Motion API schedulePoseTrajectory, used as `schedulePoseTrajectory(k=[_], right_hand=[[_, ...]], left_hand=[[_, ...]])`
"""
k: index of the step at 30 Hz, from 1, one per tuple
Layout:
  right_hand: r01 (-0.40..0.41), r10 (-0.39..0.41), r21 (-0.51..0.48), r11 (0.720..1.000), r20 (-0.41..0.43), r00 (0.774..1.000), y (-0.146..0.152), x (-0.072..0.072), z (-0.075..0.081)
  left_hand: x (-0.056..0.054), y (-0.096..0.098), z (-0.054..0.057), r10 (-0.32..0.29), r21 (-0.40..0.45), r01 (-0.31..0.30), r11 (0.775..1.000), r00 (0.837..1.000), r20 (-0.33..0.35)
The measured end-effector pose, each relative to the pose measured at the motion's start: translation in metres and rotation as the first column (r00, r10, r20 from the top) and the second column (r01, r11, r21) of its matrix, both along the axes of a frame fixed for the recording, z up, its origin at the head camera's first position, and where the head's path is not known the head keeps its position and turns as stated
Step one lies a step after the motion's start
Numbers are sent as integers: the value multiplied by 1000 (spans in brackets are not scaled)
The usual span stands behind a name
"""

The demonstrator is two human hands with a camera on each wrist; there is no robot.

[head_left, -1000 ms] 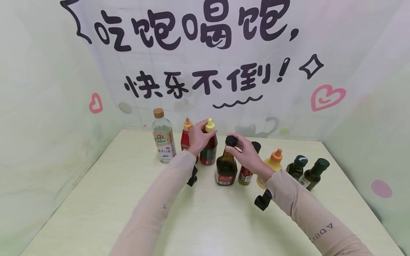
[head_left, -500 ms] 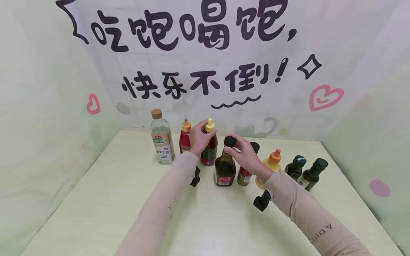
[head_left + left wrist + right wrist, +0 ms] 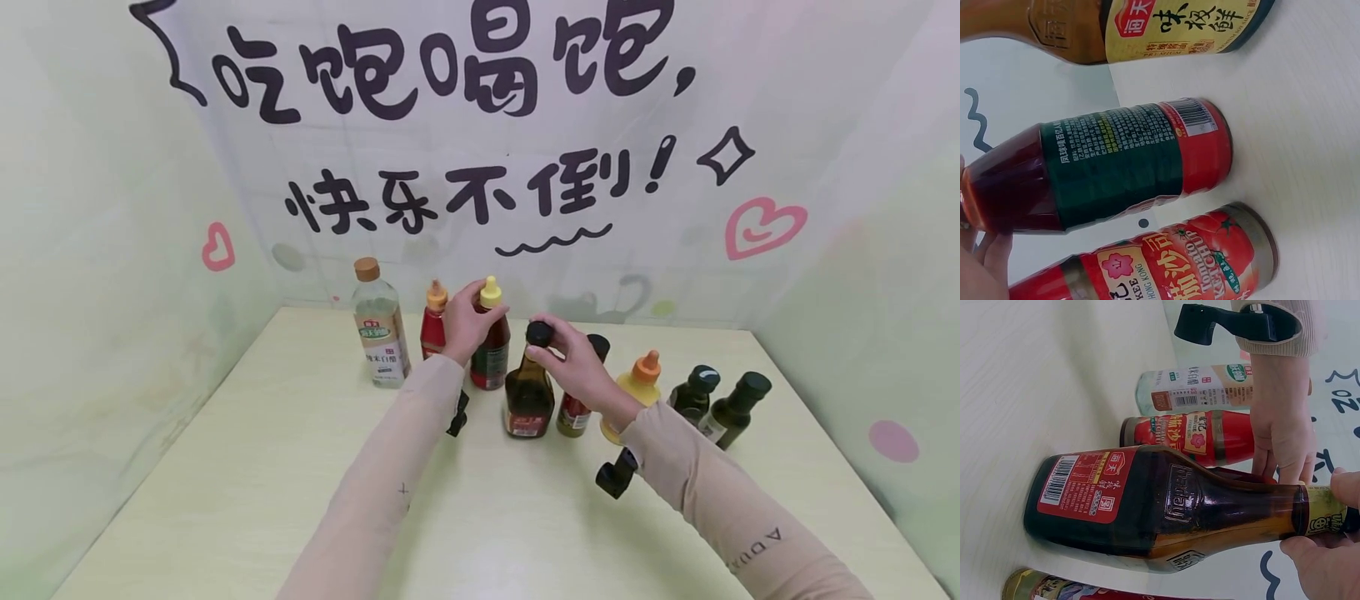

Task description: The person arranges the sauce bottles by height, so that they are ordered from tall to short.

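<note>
My left hand (image 3: pixel 467 329) grips the upper part of a dark red sauce bottle (image 3: pixel 491 358) with a yellow nozzle cap. Its green label and barcode show in the left wrist view. With thumb and fingers, my right hand (image 3: pixel 581 367) holds the neck of a brown glass soy sauce bottle (image 3: pixel 1166 506), just under the black cap. Both bottles stand upright, the soy sauce a little nearer to me. Left of the left hand is a red tomato ketchup bottle (image 3: pixel 1191 256) with an orange cap, partly hidden behind the hand and sleeve in the head view.
A clear white vinegar bottle (image 3: pixel 384 342) stands at the left end of the row. Right of the soy sauce come a black-capped red-labelled bottle (image 3: pixel 575 412), a yellow squeeze bottle (image 3: pixel 637 385) and two dark bottles (image 3: pixel 738 408). A printed wall rises behind the pale table (image 3: pixel 262 467).
My left forearm has shifted slightly right, and the head view has moved a little. Both hands keep their holds on the same bottles.
</note>
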State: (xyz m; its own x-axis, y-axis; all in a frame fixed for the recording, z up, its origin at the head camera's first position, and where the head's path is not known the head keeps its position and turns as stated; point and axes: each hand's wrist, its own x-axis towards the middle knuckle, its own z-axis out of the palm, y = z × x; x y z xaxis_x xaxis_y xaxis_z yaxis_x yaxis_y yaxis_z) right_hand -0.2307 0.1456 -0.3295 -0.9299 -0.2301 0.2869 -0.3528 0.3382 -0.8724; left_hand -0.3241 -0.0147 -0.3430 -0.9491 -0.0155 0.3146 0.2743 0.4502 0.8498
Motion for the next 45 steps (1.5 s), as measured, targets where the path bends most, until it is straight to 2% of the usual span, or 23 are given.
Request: schedulePoseTrajectory(k=[10,18,27,45], right_hand=[[16,-16,-2,1000,15,1000,-1,1,-1],[5,-5,-22,1000,9,1000,-2,2,-3],[16,-16,-12,1000,30,999,-1,1,-2],[22,-23,16,1000,41,999,-1,3,4]], left_hand=[[2,2,0,24,-53,-24,998,1000,0],[3,1,0,19,-38,-18,999,1000,4],[5,2,2,43,-80,-47,996,998,-46],[6,3,4,66,-108,-69,992,997,-29]])
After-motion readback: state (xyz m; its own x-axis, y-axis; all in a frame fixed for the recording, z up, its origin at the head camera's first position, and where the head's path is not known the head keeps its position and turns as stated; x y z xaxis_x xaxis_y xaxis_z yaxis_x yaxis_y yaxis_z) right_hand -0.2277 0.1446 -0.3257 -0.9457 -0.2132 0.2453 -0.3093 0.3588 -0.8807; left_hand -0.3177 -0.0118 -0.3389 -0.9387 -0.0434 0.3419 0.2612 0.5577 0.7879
